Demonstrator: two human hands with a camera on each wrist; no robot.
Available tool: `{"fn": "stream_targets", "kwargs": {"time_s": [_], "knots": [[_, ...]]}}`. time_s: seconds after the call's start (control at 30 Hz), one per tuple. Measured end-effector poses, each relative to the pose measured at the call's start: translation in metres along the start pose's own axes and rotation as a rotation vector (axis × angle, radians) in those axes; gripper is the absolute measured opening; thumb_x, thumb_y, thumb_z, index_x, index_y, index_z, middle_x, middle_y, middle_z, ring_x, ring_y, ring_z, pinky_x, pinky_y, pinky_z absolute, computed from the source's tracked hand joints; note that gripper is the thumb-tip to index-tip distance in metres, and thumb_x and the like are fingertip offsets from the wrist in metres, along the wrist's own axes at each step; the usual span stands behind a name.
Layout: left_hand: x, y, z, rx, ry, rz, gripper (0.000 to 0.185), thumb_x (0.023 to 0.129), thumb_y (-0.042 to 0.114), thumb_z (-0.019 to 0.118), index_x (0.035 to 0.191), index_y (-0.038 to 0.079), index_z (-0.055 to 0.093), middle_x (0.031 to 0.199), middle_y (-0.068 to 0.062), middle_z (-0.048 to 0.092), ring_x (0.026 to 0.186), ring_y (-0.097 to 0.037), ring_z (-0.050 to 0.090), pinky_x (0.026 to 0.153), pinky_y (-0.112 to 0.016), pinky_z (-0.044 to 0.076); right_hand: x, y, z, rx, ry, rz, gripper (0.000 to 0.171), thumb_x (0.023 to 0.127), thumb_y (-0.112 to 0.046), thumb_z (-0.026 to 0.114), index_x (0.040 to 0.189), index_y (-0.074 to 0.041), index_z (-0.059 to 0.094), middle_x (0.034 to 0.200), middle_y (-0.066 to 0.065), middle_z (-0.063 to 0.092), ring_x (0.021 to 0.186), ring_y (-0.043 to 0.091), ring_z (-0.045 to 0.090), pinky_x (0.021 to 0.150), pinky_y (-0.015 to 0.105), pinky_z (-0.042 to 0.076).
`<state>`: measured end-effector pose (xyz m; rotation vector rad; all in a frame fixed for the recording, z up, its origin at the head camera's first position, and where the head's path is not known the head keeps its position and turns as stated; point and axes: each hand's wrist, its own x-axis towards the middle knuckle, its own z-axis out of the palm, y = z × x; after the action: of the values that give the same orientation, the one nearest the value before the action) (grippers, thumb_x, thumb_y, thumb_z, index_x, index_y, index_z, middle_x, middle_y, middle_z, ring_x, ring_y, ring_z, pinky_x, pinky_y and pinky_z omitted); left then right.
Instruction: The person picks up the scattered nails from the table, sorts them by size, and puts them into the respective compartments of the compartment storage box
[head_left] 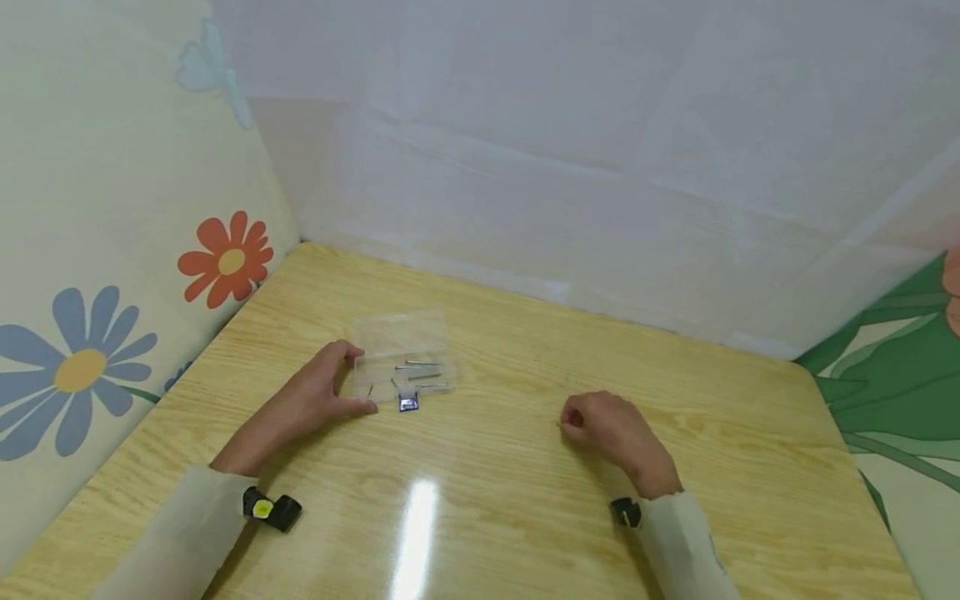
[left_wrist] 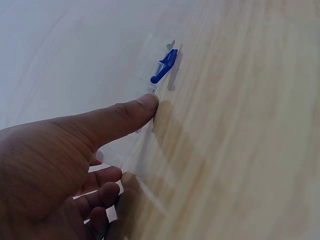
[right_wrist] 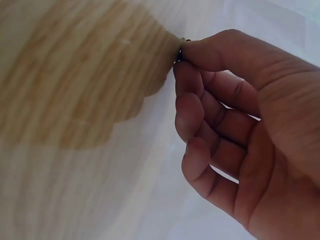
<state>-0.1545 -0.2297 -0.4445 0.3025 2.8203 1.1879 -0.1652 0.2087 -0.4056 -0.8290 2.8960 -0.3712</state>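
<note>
Pinched item [right_wrist: 180,50] too small to identify

Glossy wood-grain table [head_left: 525,500] with a glare streak, clear plastic box [head_left: 401,354] at 11 o'clock holding shiny metal pins [head_left: 422,375], blue plastic latch [left_wrist: 165,66].

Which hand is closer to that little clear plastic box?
The left hand: its fingers and thumb grip the clear box at its left end. The right hand is off to the box's right, pinching something tiny, apart from it.
</note>
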Motion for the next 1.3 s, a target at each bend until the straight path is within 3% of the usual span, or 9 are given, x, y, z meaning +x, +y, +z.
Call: {"fn": "stream_targets", "kwargs": {"time_s": [0.4,0.93,1.3], "knots": [[-0.0013,0.0021,0.0001,-0.006,0.006,-0.003,0.079,0.081,0.03,0.091,0.135,-0.004,0.045,0.134,-0.026,0.05,0.122,-0.04,0.047,0.104,-0.062,0.035,0.0035,0.0019,0.002,0.04,-0.042,0.016,0.014,0.085,-0.007,0.069,0.079,-0.02,0.066,0.074,-0.014,0.059,0.064,0.006,0.05,0.065,0.031,0.046],[-0.0005,0.0027,-0.0008,0.01,0.007,-0.001,0.08,0.081,0.03,0.091,0.136,-0.004,0.044,0.134,-0.026,0.05,0.122,-0.039,0.047,0.103,-0.061,0.036,0.0052,0.0014,0.0028,0.033,-0.035,0.009,0.014,0.082,-0.007,0.07,0.077,-0.019,0.065,0.071,-0.012,0.057,0.063,0.007,0.048,0.063,0.032,0.045],[-0.0007,0.0003,-0.0002,0.011,-0.002,0.0,0.081,0.081,0.031,0.091,0.137,-0.004,0.044,0.135,-0.026,0.049,0.124,-0.04,0.046,0.104,-0.062,0.035,0.0067,0.0046,0.0059,0.024,-0.034,-0.06,0.01,0.077,-0.007,0.071,0.077,-0.016,0.067,0.072,-0.012,0.059,0.063,0.005,0.049,0.062,0.028,0.046]]}}
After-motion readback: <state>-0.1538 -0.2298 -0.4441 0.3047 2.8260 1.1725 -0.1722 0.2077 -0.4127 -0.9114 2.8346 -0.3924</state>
